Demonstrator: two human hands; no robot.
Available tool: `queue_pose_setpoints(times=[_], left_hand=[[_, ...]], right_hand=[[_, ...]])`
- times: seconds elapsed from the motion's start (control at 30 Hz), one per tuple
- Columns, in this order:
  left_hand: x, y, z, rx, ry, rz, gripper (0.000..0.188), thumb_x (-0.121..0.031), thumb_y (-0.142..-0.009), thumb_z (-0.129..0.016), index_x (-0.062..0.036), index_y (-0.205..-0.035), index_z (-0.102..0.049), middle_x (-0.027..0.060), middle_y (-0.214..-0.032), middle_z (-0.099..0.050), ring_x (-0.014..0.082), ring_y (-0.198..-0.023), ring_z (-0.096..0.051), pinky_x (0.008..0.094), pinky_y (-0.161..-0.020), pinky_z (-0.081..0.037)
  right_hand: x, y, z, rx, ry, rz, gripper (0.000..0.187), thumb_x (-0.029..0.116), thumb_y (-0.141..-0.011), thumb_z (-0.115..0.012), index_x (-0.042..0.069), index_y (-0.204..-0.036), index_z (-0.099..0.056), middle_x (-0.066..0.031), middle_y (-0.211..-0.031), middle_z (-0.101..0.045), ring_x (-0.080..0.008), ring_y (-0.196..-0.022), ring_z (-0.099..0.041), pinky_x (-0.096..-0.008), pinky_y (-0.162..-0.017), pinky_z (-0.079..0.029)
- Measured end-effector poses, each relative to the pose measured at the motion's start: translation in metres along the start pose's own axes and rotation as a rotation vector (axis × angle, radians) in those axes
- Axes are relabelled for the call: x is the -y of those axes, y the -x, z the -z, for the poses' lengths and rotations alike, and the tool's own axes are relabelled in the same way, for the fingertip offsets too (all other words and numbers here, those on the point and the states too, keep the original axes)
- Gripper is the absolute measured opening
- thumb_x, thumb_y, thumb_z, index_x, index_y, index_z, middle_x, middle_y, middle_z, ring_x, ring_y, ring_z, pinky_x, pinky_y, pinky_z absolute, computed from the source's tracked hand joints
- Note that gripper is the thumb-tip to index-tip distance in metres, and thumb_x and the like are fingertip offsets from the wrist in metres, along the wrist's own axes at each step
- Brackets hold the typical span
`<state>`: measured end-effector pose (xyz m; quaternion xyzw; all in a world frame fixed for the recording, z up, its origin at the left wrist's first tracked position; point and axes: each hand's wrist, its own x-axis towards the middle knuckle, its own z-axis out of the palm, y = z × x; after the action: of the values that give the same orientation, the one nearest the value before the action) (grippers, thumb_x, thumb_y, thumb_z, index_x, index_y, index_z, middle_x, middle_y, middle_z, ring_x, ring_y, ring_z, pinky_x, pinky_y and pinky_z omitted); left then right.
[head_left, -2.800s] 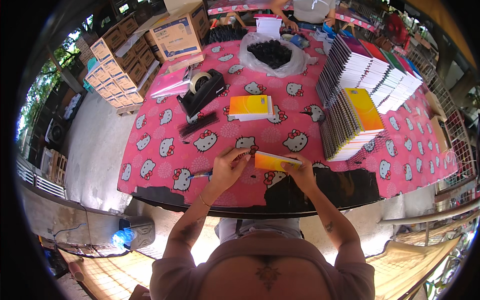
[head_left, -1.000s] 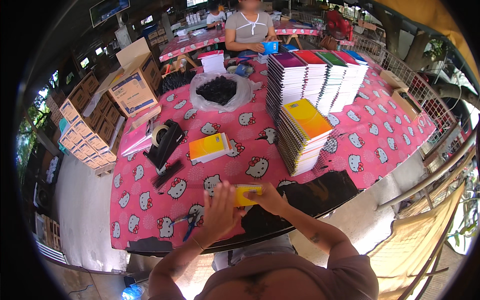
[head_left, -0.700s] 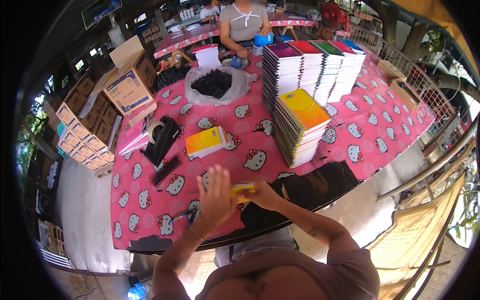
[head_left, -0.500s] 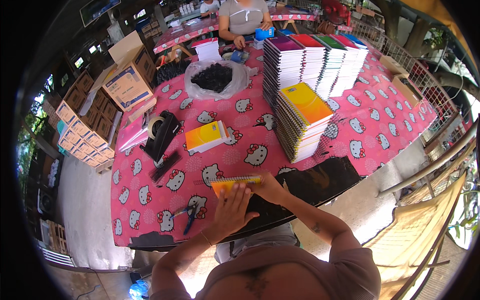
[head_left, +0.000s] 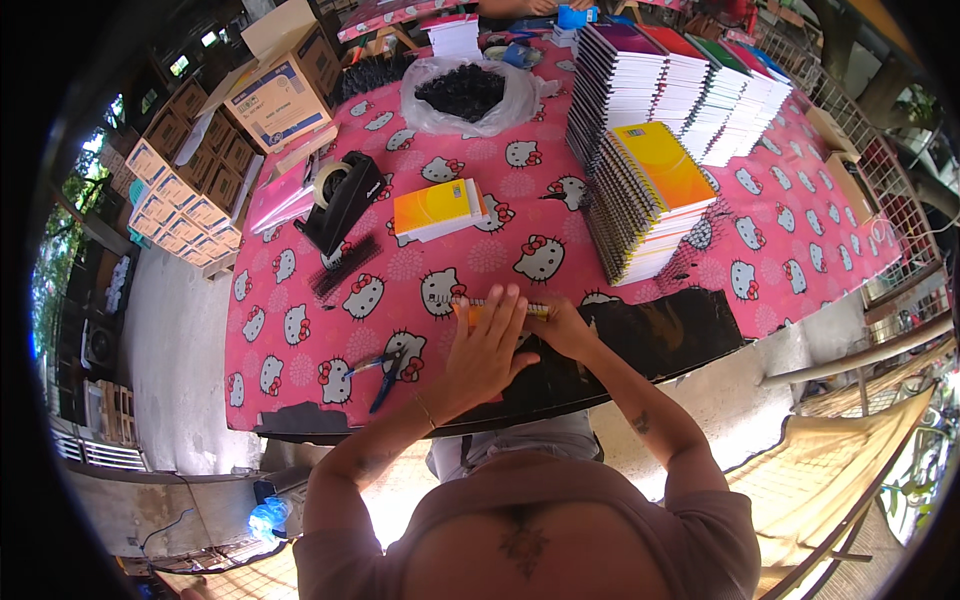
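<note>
A small spiral notebook with a yellow-orange cover (head_left: 474, 313) is at the table's near edge, its coil along the far side. A free length of coil sticks out past its left end. My left hand (head_left: 485, 345) lies flat across the cover, fingers stretched out. At the notebook's right end my right hand (head_left: 563, 328) grips it, partly hiding that corner. Pliers with blue handles (head_left: 383, 388) rest on the tablecloth left of my left hand. Farther off lie yellow notebooks (head_left: 432, 208) and a few loose black coils (head_left: 345, 268).
A black tape dispenser (head_left: 347, 205) stands at left, before cardboard boxes (head_left: 285, 100). A plastic bag (head_left: 418, 115) holds black coils. Yellow spiral notebooks (head_left: 660, 165) are stacked at right, with taller stacks (head_left: 615, 90) behind. Another person's hand (head_left: 543, 6) shows at the far edge.
The view has tilted down, so the table appears higher in the picture. The notebook cover is seen more edge-on, with my left hand still flat on it and my right at its end.
</note>
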<state>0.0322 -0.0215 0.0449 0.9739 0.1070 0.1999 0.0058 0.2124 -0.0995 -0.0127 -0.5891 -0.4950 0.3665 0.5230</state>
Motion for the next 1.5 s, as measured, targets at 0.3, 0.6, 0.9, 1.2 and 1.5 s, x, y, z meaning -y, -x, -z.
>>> queue_pose_setpoints(times=[0.3,0.6,0.9,1.2,1.5], left_hand=[[0.023,-0.023,0.005,-0.169,0.161,0.038,0.024,-0.022,-0.094,-0.066,-0.0098,-0.115,-0.066,0.0037,-0.105,-0.068,0.0227,-0.1,-0.066,0.0606,-0.118,-0.02],[0.014,-0.025,0.006,-0.281,0.308,0.046,0.02,-0.013,-0.089,-0.072,-0.0104,-0.108,-0.067,0.0038,-0.097,-0.067,0.0242,-0.088,-0.065,0.0493,-0.106,-0.038],[0.013,-0.028,0.033,-0.051,0.243,-0.014,0.022,-0.017,-0.089,-0.069,-0.0044,-0.107,-0.066,0.0086,-0.092,-0.064,0.0295,-0.08,-0.063,0.0437,-0.08,-0.05],[0.001,-0.158,0.117,-0.776,0.272,-0.329,0.028,0.001,-0.084,-0.07,-0.0011,-0.112,-0.067,0.015,-0.11,-0.069,0.0327,-0.099,-0.066,0.0407,-0.083,-0.055],[0.002,-0.241,0.039,-0.363,0.628,-0.469,0.027,0.003,-0.088,-0.063,-0.0009,-0.114,-0.067,0.0187,-0.129,-0.064,0.0339,-0.125,-0.06,0.0424,-0.103,-0.052]], right_hand=[[0.045,0.009,0.013,-0.023,0.149,0.079,0.031,0.005,-0.089,-0.072,-0.002,-0.119,-0.067,-0.0093,-0.097,-0.074,-0.0131,-0.09,-0.069,-0.0303,-0.079,-0.056],[0.057,0.015,0.054,-0.003,0.128,0.037,0.017,0.004,-0.092,-0.069,-0.002,-0.107,-0.073,-0.0092,-0.092,-0.075,-0.0113,-0.088,-0.071,-0.0271,-0.08,-0.057],[0.069,0.017,0.024,-0.195,0.403,0.3,0.015,0.001,-0.081,-0.07,-0.001,-0.086,-0.056,-0.012,-0.077,-0.065,-0.025,-0.071,-0.07,-0.0328,-0.065,-0.056],[0.201,0.049,0.104,-1.133,1.027,0.559,0.064,0.016,-0.083,-0.081,-0.005,-0.136,-0.053,-0.0248,-0.128,-0.061,-0.0361,-0.113,-0.062,-0.0409,-0.101,-0.046],[0.149,0.034,0.185,-0.681,0.266,0.223,0.067,0.013,-0.087,-0.079,-0.015,-0.139,-0.047,-0.0163,-0.117,-0.068,-0.0133,-0.101,-0.062,-0.027,-0.089,-0.051]])
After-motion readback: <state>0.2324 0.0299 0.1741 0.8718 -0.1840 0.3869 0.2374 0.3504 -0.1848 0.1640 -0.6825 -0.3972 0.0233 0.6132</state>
